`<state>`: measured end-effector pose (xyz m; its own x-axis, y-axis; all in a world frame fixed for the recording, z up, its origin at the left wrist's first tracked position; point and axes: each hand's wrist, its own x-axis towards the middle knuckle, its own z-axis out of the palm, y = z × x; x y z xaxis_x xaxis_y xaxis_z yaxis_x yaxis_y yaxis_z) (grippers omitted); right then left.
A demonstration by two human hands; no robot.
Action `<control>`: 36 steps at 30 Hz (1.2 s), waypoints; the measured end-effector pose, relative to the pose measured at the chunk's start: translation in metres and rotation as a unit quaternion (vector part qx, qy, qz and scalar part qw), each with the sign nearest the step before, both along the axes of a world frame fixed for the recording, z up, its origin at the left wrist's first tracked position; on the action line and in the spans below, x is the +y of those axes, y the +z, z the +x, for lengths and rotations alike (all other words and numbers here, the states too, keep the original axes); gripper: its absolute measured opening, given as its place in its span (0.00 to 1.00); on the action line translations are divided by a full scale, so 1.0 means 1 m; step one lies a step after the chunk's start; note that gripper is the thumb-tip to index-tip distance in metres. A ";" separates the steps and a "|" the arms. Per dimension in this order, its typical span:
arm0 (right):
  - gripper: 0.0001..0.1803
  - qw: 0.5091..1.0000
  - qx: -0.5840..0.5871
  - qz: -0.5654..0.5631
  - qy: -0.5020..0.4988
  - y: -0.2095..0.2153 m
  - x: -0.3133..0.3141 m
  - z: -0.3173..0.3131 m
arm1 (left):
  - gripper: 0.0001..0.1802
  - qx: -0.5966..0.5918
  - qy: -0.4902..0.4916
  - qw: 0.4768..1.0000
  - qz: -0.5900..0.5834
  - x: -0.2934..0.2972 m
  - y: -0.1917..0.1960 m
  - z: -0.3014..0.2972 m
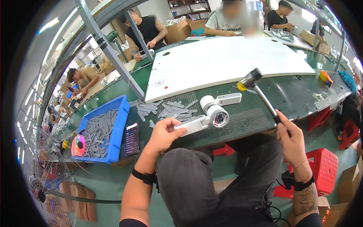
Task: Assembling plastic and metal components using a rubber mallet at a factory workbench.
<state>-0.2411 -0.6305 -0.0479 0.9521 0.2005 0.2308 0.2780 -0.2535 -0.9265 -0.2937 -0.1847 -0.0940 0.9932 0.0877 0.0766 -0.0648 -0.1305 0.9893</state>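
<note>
My left hand [166,134] grips the flat handle of a white handheld fan [192,125]. Its round head, with a dark centre, faces up at the right end, over the near edge of the green bench. Just behind it lies a second white piece of similar look [229,99], partly covered by the first one's head. In my right hand [290,138] is the dark grip of a mallet [265,100], raised to the right of the fan. The mallet's head is yellow at one end and dark at the other, slightly blurred.
Loose grey strips [177,110] lie behind my left hand. A blue bin [120,130] of similar strips and a phone [132,139] are at left. A white panel [227,56] spans the bench. Orange tape [326,78] and a red stool [321,172] are right; co-workers sit beyond.
</note>
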 end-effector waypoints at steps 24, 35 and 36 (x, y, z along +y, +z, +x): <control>0.23 0.999 0.048 -0.013 -0.020 -0.054 -0.038 -0.026 | 0.39 0.258 -0.197 0.833 0.448 -0.136 0.088 0.146; 0.23 0.996 0.063 0.048 -0.030 -0.056 -0.031 -0.024 | 0.27 0.214 -0.102 0.949 0.210 -0.046 0.058 0.084; 0.23 0.996 0.071 0.049 -0.031 -0.054 -0.030 -0.023 | 0.23 0.208 -0.100 0.959 0.164 -0.042 0.053 0.082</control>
